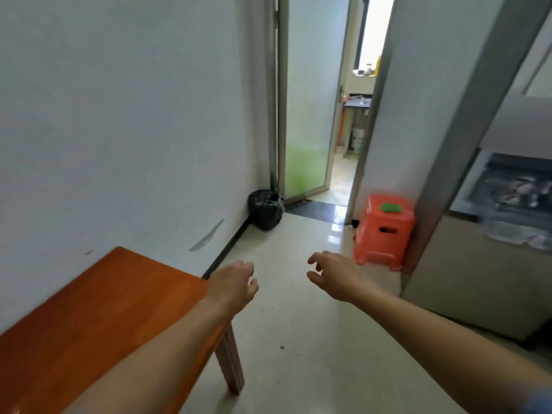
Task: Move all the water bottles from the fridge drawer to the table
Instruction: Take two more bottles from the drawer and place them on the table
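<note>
An orange-brown wooden table [89, 309] stands against the white wall at the lower left, its top bare. The fridge [478, 279] is at the right edge, with a drawer [513, 186] standing out from it; the contents are blurred and I cannot make out bottles. My left hand [234, 283] hovers over the table's far corner, fingers loosely curled, holding nothing. My right hand [331, 274] reaches forward over the floor, fingers spread, holding nothing. No water bottle is clearly visible.
An orange plastic stool [383, 231] with a green item on top stands beside the fridge. A black bin [265, 209] sits in the corner by a half-open frosted door [307, 115]. Pale tiled floor [298, 339] runs between table and fridge.
</note>
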